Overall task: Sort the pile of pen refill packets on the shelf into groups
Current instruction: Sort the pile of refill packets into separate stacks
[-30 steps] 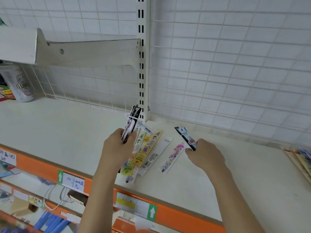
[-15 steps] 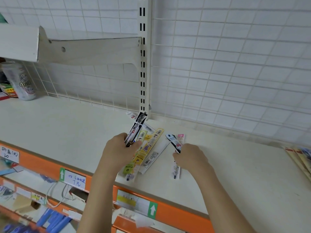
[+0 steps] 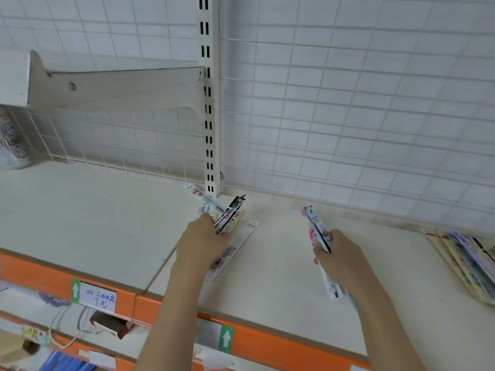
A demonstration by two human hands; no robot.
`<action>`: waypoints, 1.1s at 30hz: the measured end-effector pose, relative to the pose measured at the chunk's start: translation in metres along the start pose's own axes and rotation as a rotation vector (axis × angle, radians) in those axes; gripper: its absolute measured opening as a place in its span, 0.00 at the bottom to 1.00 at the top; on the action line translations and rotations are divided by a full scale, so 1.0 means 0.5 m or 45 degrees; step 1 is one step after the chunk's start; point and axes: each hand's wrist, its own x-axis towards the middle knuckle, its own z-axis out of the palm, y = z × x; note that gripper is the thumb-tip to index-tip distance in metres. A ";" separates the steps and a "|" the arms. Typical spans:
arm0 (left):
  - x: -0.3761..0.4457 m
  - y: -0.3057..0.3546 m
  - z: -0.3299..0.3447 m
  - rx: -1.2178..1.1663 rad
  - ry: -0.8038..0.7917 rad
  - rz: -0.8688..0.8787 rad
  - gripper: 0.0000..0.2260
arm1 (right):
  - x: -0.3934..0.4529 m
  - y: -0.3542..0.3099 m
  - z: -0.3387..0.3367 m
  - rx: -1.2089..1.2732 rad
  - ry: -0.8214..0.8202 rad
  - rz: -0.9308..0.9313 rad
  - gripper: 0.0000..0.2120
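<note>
Head view: perhaps booklets [image 3: 467,259] rightward.

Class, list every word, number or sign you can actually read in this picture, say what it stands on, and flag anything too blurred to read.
White upward arrow on a green tag, orange shelf edge.
White upward arrow on a second green tag.
"7元", seemingly, on the white handwritten price label; its upper line is unreadable.
Print on the refill packets in the left hand and right hand: too blurred.
Logo on the silver can: unreadable.

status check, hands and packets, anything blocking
Left hand grips dark packets over pile. Right hand holds two packets, clear of pile. Nothing blocking.
</note>
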 end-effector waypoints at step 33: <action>-0.047 0.045 -0.060 -0.343 0.212 0.058 0.17 | -0.037 0.024 -0.006 0.090 0.302 -0.141 0.04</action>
